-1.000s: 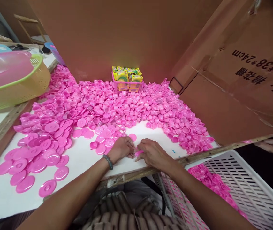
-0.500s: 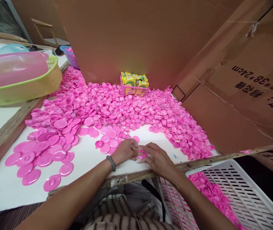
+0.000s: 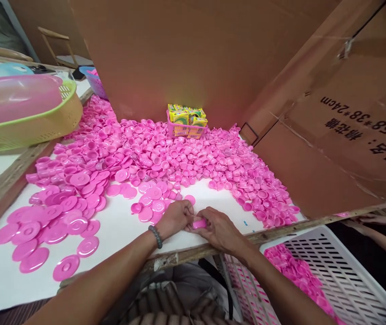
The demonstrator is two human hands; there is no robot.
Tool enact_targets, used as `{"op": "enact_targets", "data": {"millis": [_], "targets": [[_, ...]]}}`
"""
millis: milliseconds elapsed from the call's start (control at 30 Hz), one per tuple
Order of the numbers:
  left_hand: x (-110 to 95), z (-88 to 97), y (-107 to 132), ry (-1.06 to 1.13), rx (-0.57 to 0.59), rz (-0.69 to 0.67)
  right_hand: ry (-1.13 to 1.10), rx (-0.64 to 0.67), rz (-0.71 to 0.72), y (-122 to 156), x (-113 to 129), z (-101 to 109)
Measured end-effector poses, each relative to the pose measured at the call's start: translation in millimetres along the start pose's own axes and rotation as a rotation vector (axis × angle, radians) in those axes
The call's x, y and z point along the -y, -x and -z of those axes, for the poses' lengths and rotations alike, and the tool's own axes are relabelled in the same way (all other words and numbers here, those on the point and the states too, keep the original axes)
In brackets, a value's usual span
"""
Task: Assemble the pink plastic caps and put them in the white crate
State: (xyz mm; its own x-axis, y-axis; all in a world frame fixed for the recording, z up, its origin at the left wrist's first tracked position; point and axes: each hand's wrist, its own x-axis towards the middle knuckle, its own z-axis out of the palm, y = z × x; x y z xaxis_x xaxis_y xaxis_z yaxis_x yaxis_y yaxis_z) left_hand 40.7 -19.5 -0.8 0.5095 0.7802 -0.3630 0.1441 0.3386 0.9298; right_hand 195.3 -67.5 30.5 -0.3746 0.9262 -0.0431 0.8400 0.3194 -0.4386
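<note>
Close to the table's front edge, my right hand is closed with thumb and fingers round a small pink plastic piece; whether it is a toy cup or a saucer I cannot tell. My left hand, a beaded bracelet at its wrist, has its fingers pinched together right beside that piece; what its fingertips hold is hidden. Several pink toy saucers and a toy cup lie just beyond the left hand. A broad heap of pink toy cups spreads behind both hands.
More saucers lie at the left. A pink basket of yellow boxes stands against the cardboard wall. A green basket is at far left. Below right, a white crate holds pink pieces; another person's arm shows there.
My right hand's fingers have closed round the pink piece, which now shows more edge-on. Both hands are closer together. The view has shifted slightly.
</note>
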Motion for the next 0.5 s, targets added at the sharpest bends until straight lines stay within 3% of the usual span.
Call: {"op": "enact_targets", "data": {"millis": [100,200,333,433,500], "targets": [[-5.4,-1.1,5.9,-0.109,0.034,-0.052,-0.018,-0.080,-0.036,11.6,6.4,-3.5],[-12.0,0.6,11.3,-0.342,-0.098,-0.171,0.093,-0.183,-0.084,35.1,3.3,9.5],[-14.0,3.9,14.9,-0.814,-0.390,-0.434,0.454,-0.406,-0.270,97.9,-34.8,46.2],[-12.1,2.6,12.5,-0.995,-0.442,-0.558,0.695,-0.445,-0.400,141.5,-67.6,63.2],[-10.7,0.5,8.3,-1.079,-0.459,-0.569,0.670,-0.451,-0.383,148.7,-76.4,61.1]]}}
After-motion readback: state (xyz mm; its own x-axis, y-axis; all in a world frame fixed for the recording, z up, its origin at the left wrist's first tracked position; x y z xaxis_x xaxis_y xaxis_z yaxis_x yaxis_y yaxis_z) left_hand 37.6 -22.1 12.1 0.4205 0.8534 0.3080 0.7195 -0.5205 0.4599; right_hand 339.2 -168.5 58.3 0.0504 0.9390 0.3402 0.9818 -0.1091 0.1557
